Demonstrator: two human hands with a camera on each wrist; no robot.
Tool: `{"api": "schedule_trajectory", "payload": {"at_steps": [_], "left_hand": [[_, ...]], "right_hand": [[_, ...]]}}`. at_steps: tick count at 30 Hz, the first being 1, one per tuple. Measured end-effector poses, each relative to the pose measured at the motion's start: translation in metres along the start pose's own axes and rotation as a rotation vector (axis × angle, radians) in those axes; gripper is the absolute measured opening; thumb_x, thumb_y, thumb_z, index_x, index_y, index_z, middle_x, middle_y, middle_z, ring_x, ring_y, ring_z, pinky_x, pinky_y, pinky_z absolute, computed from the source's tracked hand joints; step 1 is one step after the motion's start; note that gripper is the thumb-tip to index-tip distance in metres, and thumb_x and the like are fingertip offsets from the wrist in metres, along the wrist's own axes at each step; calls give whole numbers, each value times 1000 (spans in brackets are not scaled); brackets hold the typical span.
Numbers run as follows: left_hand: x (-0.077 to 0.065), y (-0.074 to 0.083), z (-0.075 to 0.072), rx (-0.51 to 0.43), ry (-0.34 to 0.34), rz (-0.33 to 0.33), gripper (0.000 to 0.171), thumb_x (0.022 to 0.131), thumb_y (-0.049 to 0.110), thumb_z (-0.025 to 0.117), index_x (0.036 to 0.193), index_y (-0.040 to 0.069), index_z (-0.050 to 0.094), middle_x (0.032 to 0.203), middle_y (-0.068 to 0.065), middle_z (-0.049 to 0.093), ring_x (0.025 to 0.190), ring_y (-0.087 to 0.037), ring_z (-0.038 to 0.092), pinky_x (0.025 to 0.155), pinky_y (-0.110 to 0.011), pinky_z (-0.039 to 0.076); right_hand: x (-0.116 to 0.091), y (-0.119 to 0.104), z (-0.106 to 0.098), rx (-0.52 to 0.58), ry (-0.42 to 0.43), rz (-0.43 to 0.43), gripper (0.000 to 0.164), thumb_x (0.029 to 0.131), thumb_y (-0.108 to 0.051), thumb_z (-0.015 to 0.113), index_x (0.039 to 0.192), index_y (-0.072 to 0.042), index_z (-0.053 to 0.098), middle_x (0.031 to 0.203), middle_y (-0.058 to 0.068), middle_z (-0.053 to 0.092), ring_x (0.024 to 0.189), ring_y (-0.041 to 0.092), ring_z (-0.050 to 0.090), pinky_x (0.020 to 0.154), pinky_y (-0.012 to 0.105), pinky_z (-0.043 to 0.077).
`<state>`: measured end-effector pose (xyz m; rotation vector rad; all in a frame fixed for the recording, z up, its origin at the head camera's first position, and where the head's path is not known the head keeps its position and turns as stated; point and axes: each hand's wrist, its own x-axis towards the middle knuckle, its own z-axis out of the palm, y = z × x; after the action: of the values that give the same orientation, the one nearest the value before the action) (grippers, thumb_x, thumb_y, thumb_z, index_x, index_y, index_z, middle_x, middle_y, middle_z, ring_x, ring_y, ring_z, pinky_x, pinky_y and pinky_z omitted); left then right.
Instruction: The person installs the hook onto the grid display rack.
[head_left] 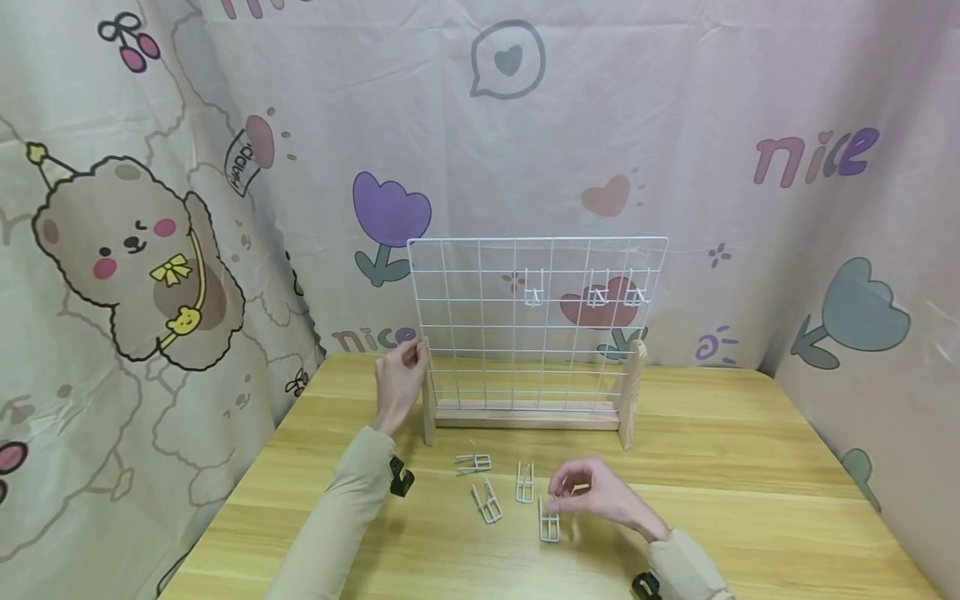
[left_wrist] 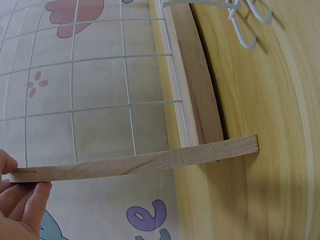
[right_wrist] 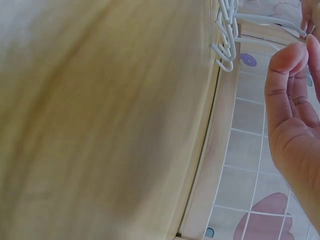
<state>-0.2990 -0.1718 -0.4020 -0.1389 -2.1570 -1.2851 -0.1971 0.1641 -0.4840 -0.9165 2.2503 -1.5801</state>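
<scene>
A white wire grid panel (head_left: 495, 326) stands upright in a wooden stand (head_left: 525, 416). My left hand (head_left: 400, 379) holds the top of the stand's left wooden upright (left_wrist: 130, 164), thumb on one side and fingers on the other. Over the table's front part, my right hand (head_left: 596, 493) has its thumb and forefinger at the upper end of a white wire hook (head_left: 550, 528). In the right wrist view, a prong of this hook (right_wrist: 270, 20) reaches the fingertips. Three more wire hooks (head_left: 525, 483) lie loose to its left.
Several white hooks (head_left: 597, 296) hang on the grid's upper right part. Past the table's (head_left: 720, 467) back edge hangs a printed curtain (head_left: 675, 100), which also runs along both sides. Each wrist wears a black strap mount (head_left: 401, 477).
</scene>
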Motion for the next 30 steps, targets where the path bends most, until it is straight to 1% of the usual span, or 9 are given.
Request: {"api": "schedule_trajectory", "payload": {"at_steps": [2,7,11,23,27,30], "left_hand": [[0,0,0,-1,-3,-3,29,95,8,65,119,-7,68,114,-26,73,102,-37,75,88,-41,62],[0,1,0,1,-9,-10,30,95,9,65,120,-7,67,115,-26,72,102,-37,75,88,-41,62],[0,2,0,-3,-12,-17,30,96,9,64,121,-7,67,116,-26,72,103,-37,74,89,-41,62],[0,2,0,-10,-19,-26,30,96,9,64,122,-6,67,118,-26,71,106,-37,73,91,-40,61],[0,2,-1,-18,-21,-29,30,96,9,64,122,-6,67,119,-26,71,107,-37,73,92,-40,61],[0,2,-1,-18,-21,-30,29,96,9,64,121,-5,67,118,-26,71,107,-37,73,91,-40,61]], "right_hand": [[0,0,0,-8,-1,-3,17,84,-11,79,93,-1,69,86,10,69,75,1,62,68,20,57],[0,3,0,-13,-3,-19,17,83,-10,79,91,0,68,86,22,68,72,0,61,65,18,57],[1,4,-1,-11,-5,-28,15,83,-7,78,91,1,69,87,26,68,71,-1,61,63,18,57],[1,3,-1,-27,-3,-91,9,86,-4,74,90,3,70,86,24,68,74,-2,62,66,20,60],[0,5,-6,-48,4,-98,2,87,0,71,88,-2,72,84,22,69,72,-1,62,64,20,59],[-3,8,-12,-70,18,-92,5,89,-1,70,88,-4,73,82,23,69,71,0,62,61,20,58]]}}
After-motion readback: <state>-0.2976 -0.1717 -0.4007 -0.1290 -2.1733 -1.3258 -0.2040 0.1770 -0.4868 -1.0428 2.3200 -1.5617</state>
